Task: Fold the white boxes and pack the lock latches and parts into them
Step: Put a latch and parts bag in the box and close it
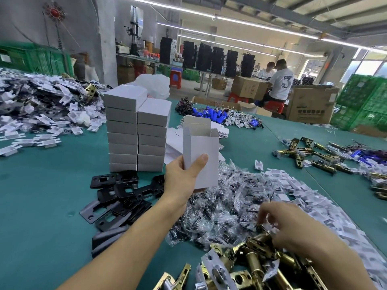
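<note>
The brass lock latches (257, 260) are heaped nearest, under the right hand (293, 225), whose fingers curl down onto one latch's end; blur hides whether they actually grip it. Up and left of those fingers, the left hand (182, 178) holds the white box (201, 155) upright, thumb across its front, mouth open upward, probably so a latch can drop straight in. Bagged parts (226, 197) lie between the hands.
</note>
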Demonstrator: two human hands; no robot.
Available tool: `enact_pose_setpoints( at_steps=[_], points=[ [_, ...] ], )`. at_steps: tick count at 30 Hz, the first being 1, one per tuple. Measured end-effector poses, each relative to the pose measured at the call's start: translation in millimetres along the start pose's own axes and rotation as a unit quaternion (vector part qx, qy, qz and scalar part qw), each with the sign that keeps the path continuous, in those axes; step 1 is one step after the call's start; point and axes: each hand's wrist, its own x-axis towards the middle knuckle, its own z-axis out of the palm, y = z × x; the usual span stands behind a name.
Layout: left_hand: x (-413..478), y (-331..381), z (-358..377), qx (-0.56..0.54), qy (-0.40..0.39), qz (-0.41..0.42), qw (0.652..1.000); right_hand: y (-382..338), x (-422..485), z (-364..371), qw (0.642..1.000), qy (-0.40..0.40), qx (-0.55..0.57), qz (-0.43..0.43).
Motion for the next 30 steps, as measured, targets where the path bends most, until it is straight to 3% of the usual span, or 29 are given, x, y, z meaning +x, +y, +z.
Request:
enact_pose_setpoints(
  at_steps=[4,6,10,13,16,20,23,30],
  points=[
    [-0.6,-0.9,-0.1,-0.003,-0.003,-0.002,1.000,2.5,0.2,-2.8,0.999,0.037,-0.001,0.018],
    [-0.5,-1.8,0.3,-0.001,-0.006,-0.001,1.000,-1.6,1.9,-9.8,0.995,0.079,0.052,0.013],
    [1.1,-4.8,0.8,0.020,-0.020,-0.005,1.000,-8.9,7.7,-32.7,0.956,0.233,0.175,-0.014],
    [1.8,-6.6,0.0,0.019,-0.024,-0.001,1.000,-16.4,11.3,-35.5,0.937,0.263,0.229,-0.035],
    [2.6,-7.6,-0.5,0.014,-0.025,0.000,1.000,-21.3,14.1,-25.5,0.941,0.201,0.268,-0.040],
    [4.1,-8.1,-1.4,0.016,-0.035,0.000,0.999,-17.9,10.0,-18.3,0.986,0.019,0.162,-0.027],
    [4.2,-9.4,-0.9,0.020,-0.034,0.001,0.999,-19.1,3.0,-13.7,0.989,-0.084,0.121,-0.032],
    [4.8,-10.8,-1.8,0.015,-0.035,-0.002,0.999,-20.0,-1.8,-14.0,0.985,-0.133,0.109,-0.015]
  ],
)
